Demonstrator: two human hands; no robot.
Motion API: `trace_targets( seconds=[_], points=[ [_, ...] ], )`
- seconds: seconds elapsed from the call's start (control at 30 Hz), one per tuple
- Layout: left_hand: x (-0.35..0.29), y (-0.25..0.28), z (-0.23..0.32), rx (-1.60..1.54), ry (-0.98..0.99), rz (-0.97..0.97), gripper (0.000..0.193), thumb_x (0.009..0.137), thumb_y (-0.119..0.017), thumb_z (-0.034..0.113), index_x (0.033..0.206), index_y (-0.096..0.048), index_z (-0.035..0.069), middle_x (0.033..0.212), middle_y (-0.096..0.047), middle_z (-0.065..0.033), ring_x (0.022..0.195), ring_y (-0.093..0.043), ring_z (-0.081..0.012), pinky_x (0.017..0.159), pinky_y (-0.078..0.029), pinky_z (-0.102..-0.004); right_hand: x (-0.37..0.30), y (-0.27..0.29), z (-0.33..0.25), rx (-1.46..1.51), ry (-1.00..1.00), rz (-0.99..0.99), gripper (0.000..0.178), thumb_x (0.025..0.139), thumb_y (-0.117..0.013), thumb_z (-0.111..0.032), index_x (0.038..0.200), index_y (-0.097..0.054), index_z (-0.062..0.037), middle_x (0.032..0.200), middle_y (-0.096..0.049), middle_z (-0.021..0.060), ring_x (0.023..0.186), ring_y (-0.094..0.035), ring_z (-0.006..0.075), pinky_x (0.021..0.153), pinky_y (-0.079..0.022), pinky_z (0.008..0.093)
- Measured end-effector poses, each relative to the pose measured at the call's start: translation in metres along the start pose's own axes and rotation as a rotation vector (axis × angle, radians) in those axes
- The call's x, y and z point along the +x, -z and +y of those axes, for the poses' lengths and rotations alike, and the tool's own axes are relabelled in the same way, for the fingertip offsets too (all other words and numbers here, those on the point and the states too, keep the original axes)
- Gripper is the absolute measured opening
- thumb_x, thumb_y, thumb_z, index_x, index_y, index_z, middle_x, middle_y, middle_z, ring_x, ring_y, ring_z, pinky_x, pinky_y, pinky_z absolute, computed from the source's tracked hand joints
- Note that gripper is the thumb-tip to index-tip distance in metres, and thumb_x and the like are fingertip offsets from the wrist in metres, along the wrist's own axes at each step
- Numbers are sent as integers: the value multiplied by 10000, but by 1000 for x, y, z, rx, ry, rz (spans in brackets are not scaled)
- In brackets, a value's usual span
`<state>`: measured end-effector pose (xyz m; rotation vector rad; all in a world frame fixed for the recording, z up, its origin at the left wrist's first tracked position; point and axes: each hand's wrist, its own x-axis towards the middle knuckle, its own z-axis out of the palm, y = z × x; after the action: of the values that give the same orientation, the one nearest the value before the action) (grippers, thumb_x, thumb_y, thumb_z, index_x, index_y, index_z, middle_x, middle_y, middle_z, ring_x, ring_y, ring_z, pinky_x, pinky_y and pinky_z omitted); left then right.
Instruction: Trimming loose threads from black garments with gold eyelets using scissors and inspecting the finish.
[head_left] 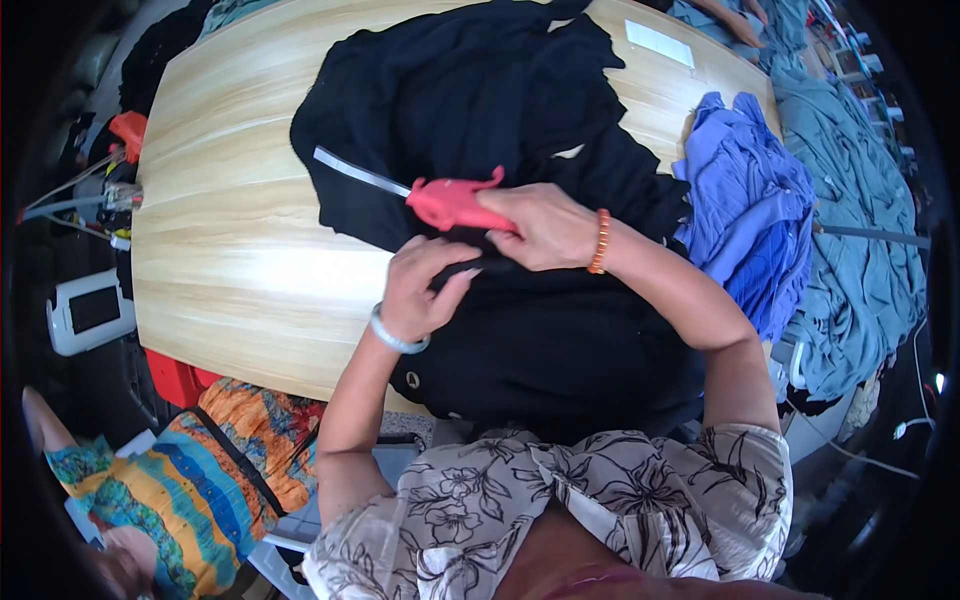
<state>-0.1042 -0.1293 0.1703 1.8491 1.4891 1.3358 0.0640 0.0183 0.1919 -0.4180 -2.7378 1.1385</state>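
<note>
A large black garment (pixel 560 350) spreads across the table and hangs over its near edge. My right hand (pixel 545 225) is closed around a red plastic hand tool (pixel 447 203), held over the fabric. From the tool's front a narrow, pale straight strip (pixel 360 170) extends to the left; I cannot make out exactly what kind of tool it is. Just below the tool, my left hand (pixel 425 285) has its thumb and forefinger drawn together on a bit of the black fabric. A metal eyelet (pixel 413 380) shows near the garment's lower left edge.
The light wooden table (pixel 230 220) runs out to the left. A purple garment (pixel 750 210) lies at its right edge, beside a heap of grey-green cloth (pixel 850 260). A white label or paper (pixel 660 45) lies far right. Another person in patterned clothes (pixel 200 470) is at lower left.
</note>
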Motion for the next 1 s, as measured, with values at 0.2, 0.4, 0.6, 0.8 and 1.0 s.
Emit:
trace_targets(
  seconds=[0.2, 0.4, 0.6, 0.8, 1.0],
  points=[
    [-47, 35, 6, -127, 322, 353, 100, 861, -612, 2, 960, -596, -1, 827, -582, -31, 697, -522, -70, 631, -423, -215, -6, 14, -13, 286, -96, -144, 518, 756, -752, -470, 897, -553, -13, 744, -616, 166, 730, -615, 394, 701, -485, 451],
    [-56, 52, 14, -243, 256, 494, 133, 902, -615, 116, 939, -562, 0, 888, -592, -69, 784, -509, -97, 752, -418, -230, -23, 20, 2, -276, -293, 18, 399, 731, -768, -244, 994, -585, -7, 863, -651, 209, 861, -631, 397, 737, -506, 461],
    [-70, 74, 2, -496, 356, 631, 169, 936, -603, 160, 971, -546, 5, 901, -614, -61, 804, -548, -101, 764, -444, -232, -102, 73, 32, -547, -586, 169, 536, 700, -759, -250, 1172, -586, -64, 890, -662, 216, 869, -642, 394, 749, -515, 473],
    [-73, 77, -34, -626, 522, 596, 93, 953, -554, 89, 996, -582, 11, 938, -636, -48, 841, -578, -90, 801, -464, -232, -146, 151, 9, -342, -722, 267, 462, 705, -675, 49, 1154, -615, -40, 804, -605, 46, 774, -586, 112, 754, -481, 274],
    [-63, 48, -147, -422, 617, 623, 62, 936, -628, 97, 927, -620, 37, 838, -588, 57, 759, -483, -16, 718, -391, -157, -77, 141, 128, -542, -647, 325, 351, 810, -703, -279, 1092, -645, -78, 954, -679, 178, 898, -652, 350, 796, -499, 395]
  ],
)
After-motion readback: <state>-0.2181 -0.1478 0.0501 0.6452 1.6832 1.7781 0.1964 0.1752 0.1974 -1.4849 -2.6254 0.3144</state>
